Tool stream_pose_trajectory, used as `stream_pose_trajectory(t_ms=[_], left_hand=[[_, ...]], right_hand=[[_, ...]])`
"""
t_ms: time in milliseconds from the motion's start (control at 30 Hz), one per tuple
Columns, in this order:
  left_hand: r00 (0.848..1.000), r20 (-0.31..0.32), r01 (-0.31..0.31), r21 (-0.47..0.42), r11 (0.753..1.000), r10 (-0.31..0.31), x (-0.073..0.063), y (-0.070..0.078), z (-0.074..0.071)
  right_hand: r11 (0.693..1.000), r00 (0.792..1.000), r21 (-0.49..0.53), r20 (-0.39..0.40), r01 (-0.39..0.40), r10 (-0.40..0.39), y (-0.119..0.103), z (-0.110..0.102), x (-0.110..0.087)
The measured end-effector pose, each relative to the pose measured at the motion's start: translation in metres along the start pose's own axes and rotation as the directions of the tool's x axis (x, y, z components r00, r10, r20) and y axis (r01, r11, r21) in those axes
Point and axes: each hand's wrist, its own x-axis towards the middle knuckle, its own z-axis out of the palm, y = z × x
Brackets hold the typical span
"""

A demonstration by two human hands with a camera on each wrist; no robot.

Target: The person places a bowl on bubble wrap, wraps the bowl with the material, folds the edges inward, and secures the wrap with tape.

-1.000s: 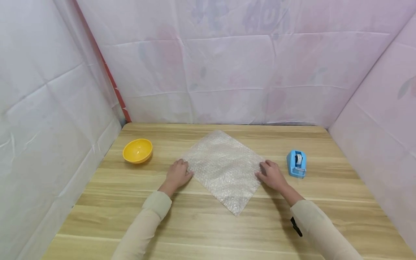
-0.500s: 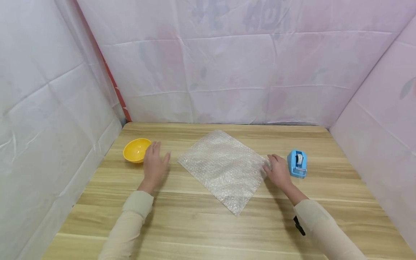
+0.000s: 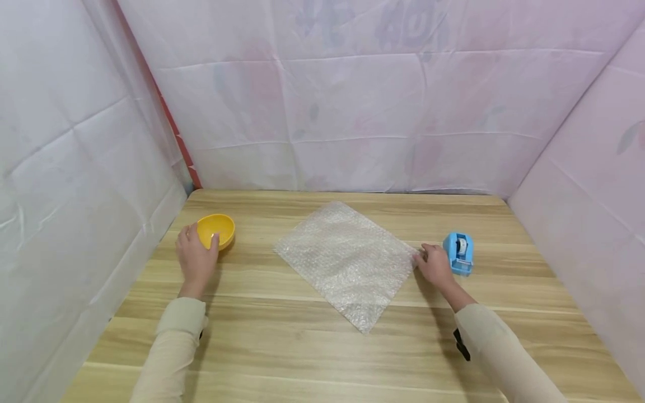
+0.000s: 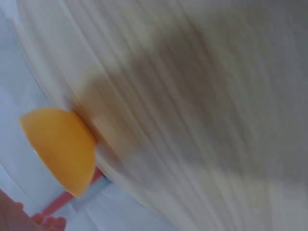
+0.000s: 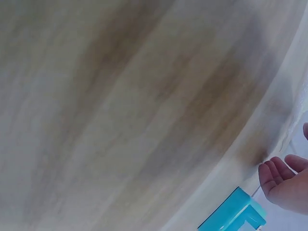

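A yellow bowl stands at the table's left side. My left hand is at its near left rim, thumb and fingers spread apart. In the left wrist view a gap shows between the hand and the bowl. A square sheet of bubble wrap lies flat, turned cornerwise, mid-table. At its right corner rests my right hand, fingers loosely bent. The right wrist view shows that hand with its thumb apart from the fingers, close to the tabletop. Whether it touches the wrap is unclear.
A blue tape dispenser stands just right of my right hand. The wooden table is bounded by pale cloth walls at the back, left and right. A red strip runs down the back left corner.
My left hand has left the bubble wrap's left corner and moved left to the bowl. The right hand has shifted slightly right, towards the tape dispenser.
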Motion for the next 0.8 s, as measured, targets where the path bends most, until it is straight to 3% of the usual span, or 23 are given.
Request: stream_pose_trajectory(t_ms=[100,233,400,533,633,800], left_hand=[[0.994,0.031,0.101,0.015,0.995,-0.102,0.002,-0.007,-0.004],[0.965,0.082,0.251,0.010,0.968,-0.250,0.003,-0.016,-0.009],[0.913,0.126,0.399,-0.069,0.914,-0.389,0.003,-0.025,-0.010],[0.855,0.199,0.504,-0.109,0.857,-0.478,0.003,-0.029,-0.010],[0.814,0.255,0.563,-0.127,0.817,-0.521,0.004,-0.030,-0.009],[0.770,0.306,0.625,-0.184,0.759,-0.561,0.006,-0.031,-0.009]], right_hand=[[1.000,1.000,-0.010,0.013,-0.014,0.014,0.000,0.000,0.002],[0.999,0.999,-0.022,0.020,-0.029,0.029,-0.001,0.000,0.005],[0.998,0.999,-0.030,0.022,-0.049,0.050,-0.001,0.000,0.007],[0.997,0.997,-0.036,0.027,-0.068,0.069,0.000,0.001,0.010],[0.996,0.996,-0.031,0.040,-0.082,0.083,0.001,0.002,0.012],[0.994,0.992,-0.030,0.067,-0.109,0.111,-0.001,0.002,0.014]])
